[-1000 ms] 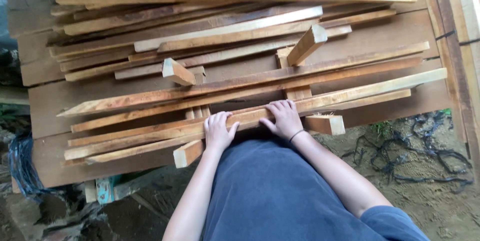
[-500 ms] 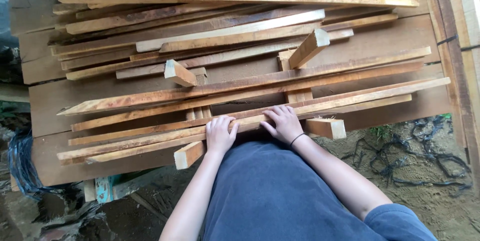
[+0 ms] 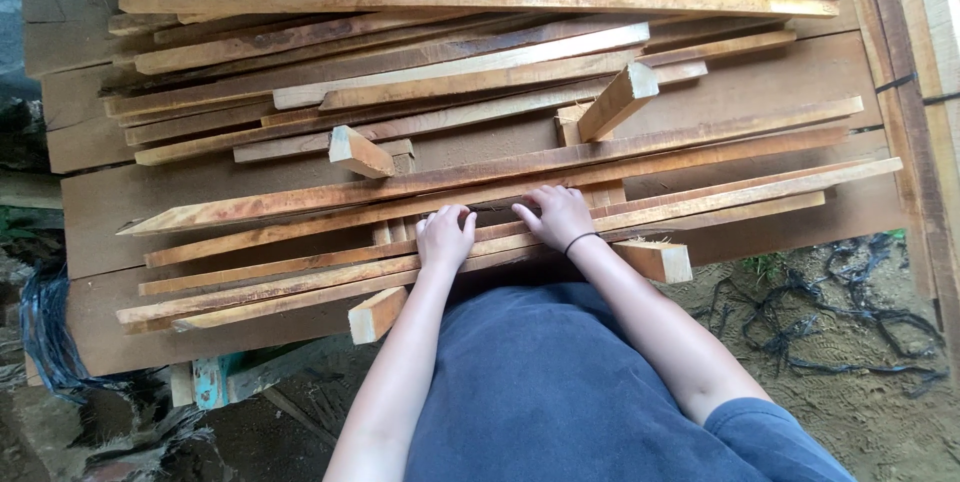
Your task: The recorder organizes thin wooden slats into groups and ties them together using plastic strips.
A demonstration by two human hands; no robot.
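Note:
A heap of long thin wooden slats (image 3: 480, 72) lies across wide brown planks (image 3: 780, 77). My left hand (image 3: 445, 237) rests palm down on the near slats (image 3: 300, 277), fingers curled over the edge of one. My right hand (image 3: 558, 215), with a dark band at the wrist, lies beside it on the same bundle, fingers reaching over a slat (image 3: 700, 200) that runs to the right. Whether either hand grips a slat or only presses on it I cannot tell. My lap in blue cloth (image 3: 560, 392) is just below.
Short square wood blocks stick out of the heap: one (image 3: 375, 314) at the near left, one (image 3: 655, 260) at the near right, two (image 3: 618, 100) higher up. Dirt ground with black strapping (image 3: 840, 327) lies to the right. A dark plastic bag (image 3: 45, 327) is at the left.
Both hands have slid away from me, up over the near slats toward the middle of the heap. The slat bundle under them has shifted slightly.

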